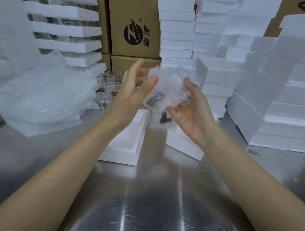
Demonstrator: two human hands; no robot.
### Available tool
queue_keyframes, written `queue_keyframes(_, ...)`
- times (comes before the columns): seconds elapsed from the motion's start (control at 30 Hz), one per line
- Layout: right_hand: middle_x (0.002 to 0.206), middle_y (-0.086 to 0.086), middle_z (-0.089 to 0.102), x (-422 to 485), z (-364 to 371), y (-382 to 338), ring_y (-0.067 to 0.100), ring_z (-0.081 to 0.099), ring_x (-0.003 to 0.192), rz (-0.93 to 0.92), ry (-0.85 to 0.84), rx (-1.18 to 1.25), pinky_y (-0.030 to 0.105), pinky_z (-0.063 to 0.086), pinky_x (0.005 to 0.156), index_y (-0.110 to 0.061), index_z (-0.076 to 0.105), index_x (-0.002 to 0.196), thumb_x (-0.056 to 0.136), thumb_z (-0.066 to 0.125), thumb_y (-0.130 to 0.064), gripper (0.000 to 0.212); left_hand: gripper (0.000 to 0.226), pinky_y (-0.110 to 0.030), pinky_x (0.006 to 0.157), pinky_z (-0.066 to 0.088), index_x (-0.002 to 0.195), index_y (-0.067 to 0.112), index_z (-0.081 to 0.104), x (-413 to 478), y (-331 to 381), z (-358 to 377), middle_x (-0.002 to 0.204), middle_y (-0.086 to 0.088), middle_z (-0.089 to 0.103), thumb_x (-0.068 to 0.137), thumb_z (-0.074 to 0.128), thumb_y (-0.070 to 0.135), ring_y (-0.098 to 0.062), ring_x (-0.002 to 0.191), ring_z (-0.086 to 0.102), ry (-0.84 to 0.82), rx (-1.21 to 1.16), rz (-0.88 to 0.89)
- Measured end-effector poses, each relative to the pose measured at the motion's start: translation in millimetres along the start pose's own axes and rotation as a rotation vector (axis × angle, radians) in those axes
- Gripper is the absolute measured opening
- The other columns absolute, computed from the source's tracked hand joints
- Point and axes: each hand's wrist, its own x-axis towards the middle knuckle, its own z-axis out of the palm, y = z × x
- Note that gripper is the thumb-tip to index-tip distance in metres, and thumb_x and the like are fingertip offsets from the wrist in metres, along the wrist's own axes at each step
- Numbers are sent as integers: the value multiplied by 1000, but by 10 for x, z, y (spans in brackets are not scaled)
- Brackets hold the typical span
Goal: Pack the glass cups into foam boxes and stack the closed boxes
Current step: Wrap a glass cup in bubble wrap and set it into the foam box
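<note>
To the left, a heap of plastic wrap [42, 94] lies by bare glass cups [107, 84] on the counter [143, 195]. The left hand [131, 92] and right hand [191, 108] both clasp one wrapped cup [167, 91] over the open foam box [118, 158], probably to tighten the wrap before it goes in. The cup inside is blurred; the foam stacks [282, 114] at right are cut off.

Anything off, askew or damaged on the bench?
Nothing visibly broken or spilled. Minor: the foam piece below the right hand sits skewed to the open foam box beside it, and the plastic wrap heap sprawls at left. The wrapped cup is too blurred to judge.
</note>
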Motion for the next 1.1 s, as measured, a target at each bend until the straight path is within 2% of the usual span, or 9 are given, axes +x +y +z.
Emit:
queue_keyframes(0.1, 105, 20, 71, 12, -40, -9, 34, 68, 102, 0, -12, 191, 40, 58, 77, -7, 50, 131, 90, 66, -21, 47, 39, -33, 91, 54, 127, 19, 55, 24, -56, -7, 117, 6, 66, 92, 61, 34, -15, 108, 64, -87, -83, -148)
queue_keyframes(0.2, 113, 20, 68, 24, -47, 24, 35, 66, 107, 24, -62, 120, 41, 56, 85, -7, 50, 134, 91, 65, -25, 49, 12, -27, 81, 56, 101, 14, 70, 27, -103, 20, 98, -1, 74, 92, 63, 17, -13, 89, 69, -47, -248, -231)
queue_keyframes(0.3, 110, 11, 70, 45, -68, 52, 30, 68, 105, 33, -62, -70, 36, 56, 83, -15, 56, 127, 91, 62, -37, 41, 16, -20, 70, 53, 92, 13, 71, 53, -115, -30, 87, 2, 75, 85, 67, 27, -9, 78, 68, -4, -326, -258)
queue_keyframes(0.43, 98, -1, 73, 48, -44, 82, 16, 69, 86, -7, -65, -330, 24, 53, 70, -24, 57, 117, 93, 55, -47, 34, 29, -33, 74, 51, 90, 12, 70, 57, -117, -86, 91, -5, 71, 69, 72, 32, -23, 84, 63, 125, -339, -218)
queue_keyframes(0.6, 93, -3, 64, 35, 30, 252, 14, 57, 74, -73, -97, -750, 25, 43, 64, -25, 59, 112, 79, 59, -55, 45, 9, -18, 43, 44, 87, 17, 62, 81, -141, -60, 67, 17, 66, 86, 70, 19, 4, 54, 59, 385, -193, -151)
queue_keyframes(0.7, 94, 3, 64, 26, 38, 287, 17, 56, 72, -39, -105, -696, 25, 45, 62, -18, 59, 120, 80, 62, -49, 50, 18, -9, 48, 40, 77, 27, 64, 58, -161, -46, 62, 22, 62, 94, 61, 20, 8, 55, 54, 342, 38, -39)
queue_keyframes(0.83, 84, -2, 69, 16, 22, 181, 12, 63, 72, -37, -143, -534, 20, 51, 62, -17, 63, 106, 88, 64, -38, 27, 48, -20, 46, 39, 78, 7, 63, -12, -98, 3, 63, 4, 57, 100, 43, 44, -7, 51, 51, 162, 53, 8)
queue_keyframes(0.97, 99, 2, 70, -29, 67, 176, 17, 66, 88, -56, -163, -591, 23, 52, 73, -12, 64, 119, 95, 57, -33, 33, 30, -26, 68, 47, 93, 32, 58, -40, -76, 0, 82, 17, 63, 90, 44, 59, -3, 75, 59, 85, 280, 131)
queue_keyframes(1.1, 110, 8, 72, -47, 92, 217, 26, 67, 101, -61, -149, -725, 37, 54, 87, -14, 64, 120, 97, 56, -29, 29, 74, -27, 85, 40, 64, 1, 56, -53, -86, -1, 54, -12, 46, 87, 31, 67, -6, 54, 48, -18, 320, 26)
